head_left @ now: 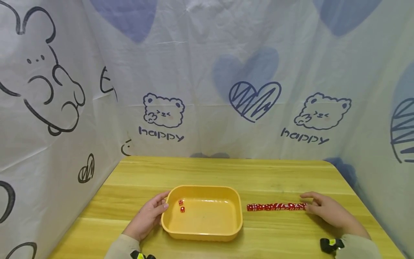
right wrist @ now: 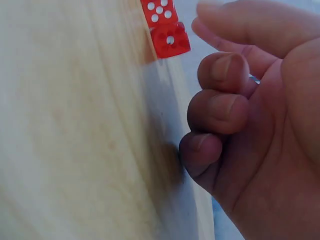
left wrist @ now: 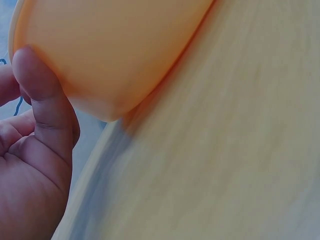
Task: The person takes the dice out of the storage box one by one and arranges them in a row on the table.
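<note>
A yellow plastic tub (head_left: pixel 203 236) stands on the table, with two red dice (head_left: pixel 182 209) inside near its left wall. My left hand (head_left: pixel 149 217) holds the tub's left rim, thumb at the rim and fingers on the outer side. The left wrist view shows that thumb (left wrist: pixel 42 85) against the orange-looking wall. Right of the tub runs a straight row of red dice (head_left: pixel 275 207) with white pips. At the row's right end is my right hand (head_left: pixel 331 212), thumb and index finger apart. In the right wrist view its other fingers curl loosely, beside the end die (right wrist: pixel 170 40).
The wood-grain table (head_left: pixel 271 237) reaches back to a white printed curtain (head_left: pixel 200 118) with hearts and bears. Curtain also hangs along the left and right sides. Each wrist wears a black strap, the right one (head_left: pixel 331 244) with a yellow mark.
</note>
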### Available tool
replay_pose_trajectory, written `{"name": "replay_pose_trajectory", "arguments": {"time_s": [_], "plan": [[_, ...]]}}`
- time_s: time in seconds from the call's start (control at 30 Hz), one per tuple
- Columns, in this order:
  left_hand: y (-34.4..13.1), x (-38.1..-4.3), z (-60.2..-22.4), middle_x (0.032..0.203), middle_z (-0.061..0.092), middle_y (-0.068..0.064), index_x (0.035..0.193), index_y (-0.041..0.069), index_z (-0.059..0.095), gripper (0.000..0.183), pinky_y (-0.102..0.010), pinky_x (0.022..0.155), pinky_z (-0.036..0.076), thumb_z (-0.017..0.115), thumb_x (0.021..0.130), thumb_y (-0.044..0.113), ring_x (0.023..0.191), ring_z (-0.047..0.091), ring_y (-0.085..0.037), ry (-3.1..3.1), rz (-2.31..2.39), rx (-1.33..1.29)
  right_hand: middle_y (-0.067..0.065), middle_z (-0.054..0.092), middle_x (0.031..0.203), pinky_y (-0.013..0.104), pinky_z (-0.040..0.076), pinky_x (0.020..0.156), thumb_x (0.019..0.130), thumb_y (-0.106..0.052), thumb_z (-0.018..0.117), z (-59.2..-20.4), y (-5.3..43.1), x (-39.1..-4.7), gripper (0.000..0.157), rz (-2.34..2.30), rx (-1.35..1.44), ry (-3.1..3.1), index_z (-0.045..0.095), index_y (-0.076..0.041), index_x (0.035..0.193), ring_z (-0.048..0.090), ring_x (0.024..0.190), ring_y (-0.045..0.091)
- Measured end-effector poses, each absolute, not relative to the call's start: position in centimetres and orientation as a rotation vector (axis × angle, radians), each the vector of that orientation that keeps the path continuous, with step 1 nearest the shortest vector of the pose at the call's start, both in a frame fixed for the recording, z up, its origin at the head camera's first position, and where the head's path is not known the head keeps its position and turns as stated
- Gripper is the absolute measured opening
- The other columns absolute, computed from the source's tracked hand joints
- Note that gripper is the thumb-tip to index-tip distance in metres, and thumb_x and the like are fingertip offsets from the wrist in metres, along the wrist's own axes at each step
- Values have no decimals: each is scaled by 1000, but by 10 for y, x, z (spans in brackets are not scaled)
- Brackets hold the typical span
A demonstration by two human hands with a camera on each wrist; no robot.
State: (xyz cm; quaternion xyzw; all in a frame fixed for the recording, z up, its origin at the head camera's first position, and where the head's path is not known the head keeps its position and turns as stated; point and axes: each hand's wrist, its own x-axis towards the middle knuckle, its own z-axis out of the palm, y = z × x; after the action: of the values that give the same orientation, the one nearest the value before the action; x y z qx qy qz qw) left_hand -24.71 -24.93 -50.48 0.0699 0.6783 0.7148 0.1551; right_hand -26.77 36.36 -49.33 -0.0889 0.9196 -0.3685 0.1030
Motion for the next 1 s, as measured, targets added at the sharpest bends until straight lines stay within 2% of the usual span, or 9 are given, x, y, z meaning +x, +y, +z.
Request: {"name": "replay_pose_trajectory", "arguments": {"time_s": [0.23, 0.63, 0.8, 1.0], "plan": [[-250, -249, -505, 118, 48, -22, 159, 3, 25, 56, -28, 68, 56, 47, 109, 18, 90, 59, -23, 1927, 2048, 214, 5, 49, 75, 32, 40, 59, 100, -31, 64, -481, 349, -268, 45, -1102, -248, 2742, 58, -8, 139, 46, 61, 19], [-252, -248, -506, 122, 48, -22, 159, 2, 23, 62, -33, 76, 58, 52, 108, 22, 100, 61, -26, 1940, 2030, 208, 2, 52, 74, 30, 42, 60, 102, -26, 62, -468, 308, -271, 35, -1079, -460, 2766, 63, -11, 134, 47, 60, 16], [-251, -248, -505, 121, 49, -22, 159, 2, 24, 61, -29, 71, 57, 51, 108, 21, 94, 60, -23, 1940, 2036, 205, 1, 54, 75, 30, 42, 58, 101, -19, 61, -460, 281, -270, 32, -1050, -532, 2763, 64, -12, 132, 47, 61, 15], [-251, -249, -505, 121, 49, -23, 158, 2, 25, 59, -27, 68, 55, 50, 108, 19, 90, 59, -22, 1936, 2047, 208, -1, 55, 74, 28, 45, 56, 99, -19, 63, -450, 247, -268, 30, -1038, -615, 2740, 67, -16, 128, 49, 62, 14]]}}
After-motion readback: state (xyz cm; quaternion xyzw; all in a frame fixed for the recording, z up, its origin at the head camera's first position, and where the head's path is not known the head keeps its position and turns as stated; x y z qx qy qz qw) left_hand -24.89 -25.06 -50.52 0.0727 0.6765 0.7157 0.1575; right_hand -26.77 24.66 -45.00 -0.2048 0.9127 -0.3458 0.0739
